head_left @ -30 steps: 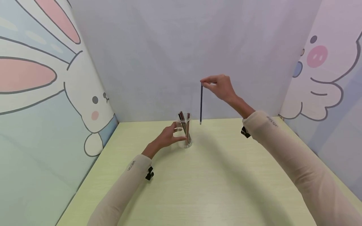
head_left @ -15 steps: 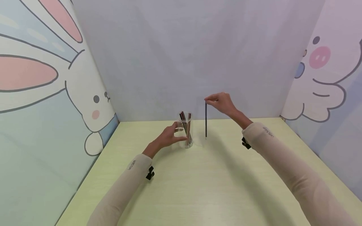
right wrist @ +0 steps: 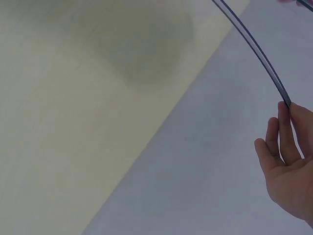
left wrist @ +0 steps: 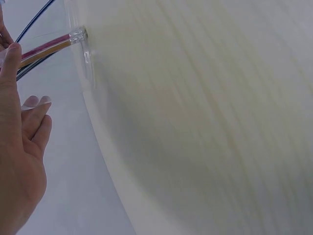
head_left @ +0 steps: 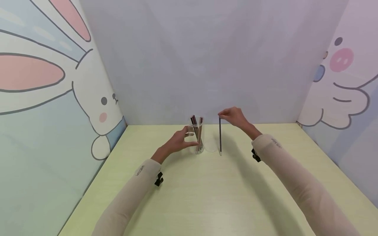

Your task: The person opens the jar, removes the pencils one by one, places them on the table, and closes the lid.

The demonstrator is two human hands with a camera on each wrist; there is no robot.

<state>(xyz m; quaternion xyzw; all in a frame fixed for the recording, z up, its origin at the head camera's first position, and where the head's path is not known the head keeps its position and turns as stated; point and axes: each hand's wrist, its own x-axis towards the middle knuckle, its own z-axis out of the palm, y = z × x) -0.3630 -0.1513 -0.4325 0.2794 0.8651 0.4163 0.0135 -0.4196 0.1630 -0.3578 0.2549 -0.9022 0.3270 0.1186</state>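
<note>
A clear cup (head_left: 201,131) stands upright near the back of the table, with several pencils (head_left: 199,132) leaning inside it. My left hand (head_left: 178,141) curves its thumb and fingers round the cup's left side. In the left wrist view, the pencils' metal ends (left wrist: 78,35) lie at the cup's base. To the right of the cup, my right hand (head_left: 234,117) pinches a dark pencil (head_left: 220,134) by its upper end. That pencil hangs upright, silvery end down, close to the tabletop; whether it touches I cannot tell. The right wrist view shows thumb and fingertips (right wrist: 284,106) pinching it.
The pale yellow table (head_left: 212,196) meets a grey back wall (head_left: 212,65). A faint clear round outline (head_left: 211,147) lies on the table beside the cup. Side panels with a rabbit (head_left: 97,111) and a pig-nosed figure (head_left: 339,82) border the table.
My right hand has come down and slightly right with the dark pencil, from above the cup to beside it. The left hand keeps its hold on the cup; the head view has shifted slightly.
</note>
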